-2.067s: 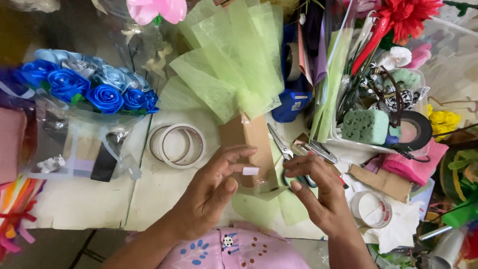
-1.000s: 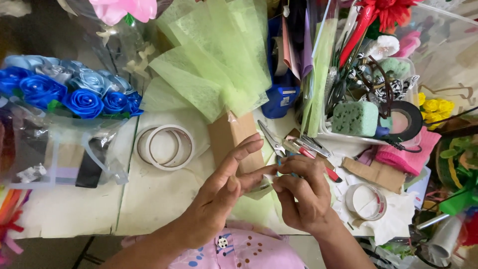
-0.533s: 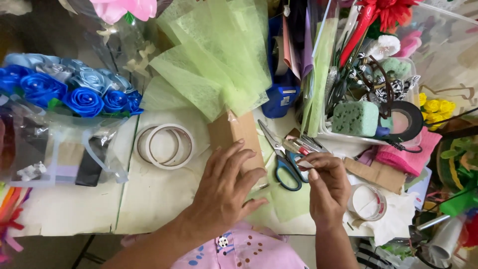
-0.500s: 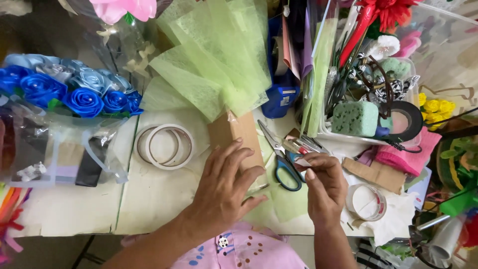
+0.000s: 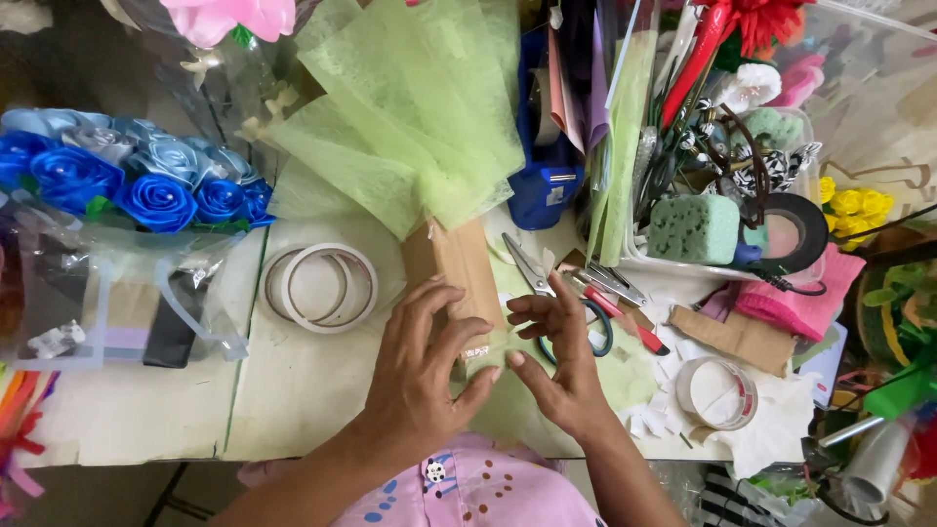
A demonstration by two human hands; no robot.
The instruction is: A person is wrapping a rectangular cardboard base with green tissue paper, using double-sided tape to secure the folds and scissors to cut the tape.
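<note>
Left hand (image 5: 422, 376), open, is pressing flat on the brown box (image 5: 451, 268); right hand (image 5: 556, 361), fingers spread, is touching green paper (image 5: 488, 353) just right of it, scissors (image 5: 547, 288) beyond.

Bare counter (image 5: 303, 381) left of hands, passable; tape rings (image 5: 322, 286) just beyond; scissors (image 5: 547, 293), tape roll (image 5: 717, 392) crowd right side.

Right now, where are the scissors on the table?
The scissors lie just right of the brown cardboard box, partly hidden behind the right hand, with a red-handled tool beside them.
</note>
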